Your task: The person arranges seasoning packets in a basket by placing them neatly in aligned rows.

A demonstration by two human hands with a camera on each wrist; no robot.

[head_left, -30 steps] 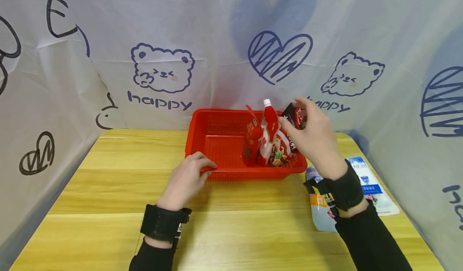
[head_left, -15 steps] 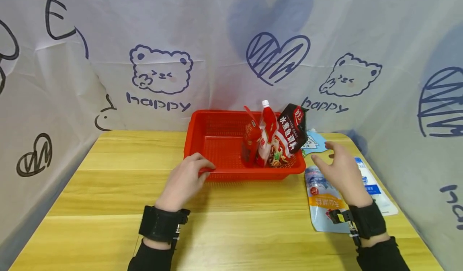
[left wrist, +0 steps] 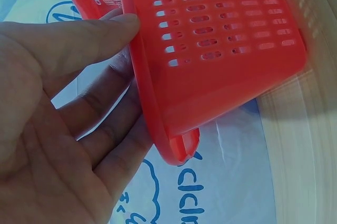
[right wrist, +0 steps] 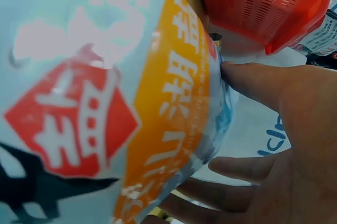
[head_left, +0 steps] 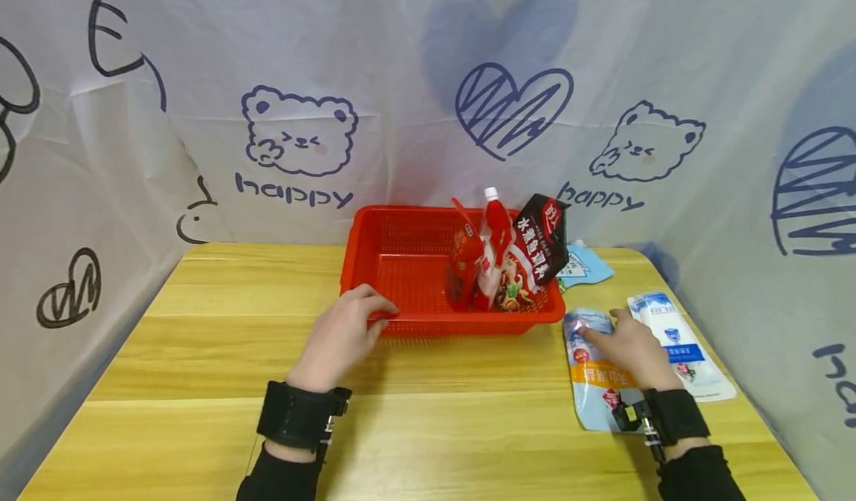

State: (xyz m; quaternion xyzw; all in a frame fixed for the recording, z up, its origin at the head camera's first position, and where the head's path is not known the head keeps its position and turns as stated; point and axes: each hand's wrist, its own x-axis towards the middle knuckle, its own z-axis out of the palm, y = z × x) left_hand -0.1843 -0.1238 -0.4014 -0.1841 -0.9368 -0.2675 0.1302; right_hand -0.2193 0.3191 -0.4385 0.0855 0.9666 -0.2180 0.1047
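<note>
In the head view my left hand (head_left: 344,334) pinches the front rim of a red plastic basket (head_left: 384,315). The left wrist view shows the thumb (left wrist: 108,34) on the outer side of that rim and the fingers on the other side. My right hand (head_left: 638,348) is at a blue, white and orange bag of salt (head_left: 591,378) lying on the table. In the right wrist view its thumb (right wrist: 253,79) touches the bag's edge, and the fingers are spread and fairly straight, some partly hidden behind the bag.
Inside the basket's right half stand a red pouch (head_left: 464,263), a white-capped red pouch (head_left: 493,252) and a black-and-red seasoning packet (head_left: 540,237). A white-and-blue bag (head_left: 682,352) lies at right on the wooden table (head_left: 200,352). Behind the basket is a light-blue packet (head_left: 588,264).
My right hand has moved from the black-and-red packet, now let go in the basket, down and right to the bag of salt. The left hand stays on the rim.
</note>
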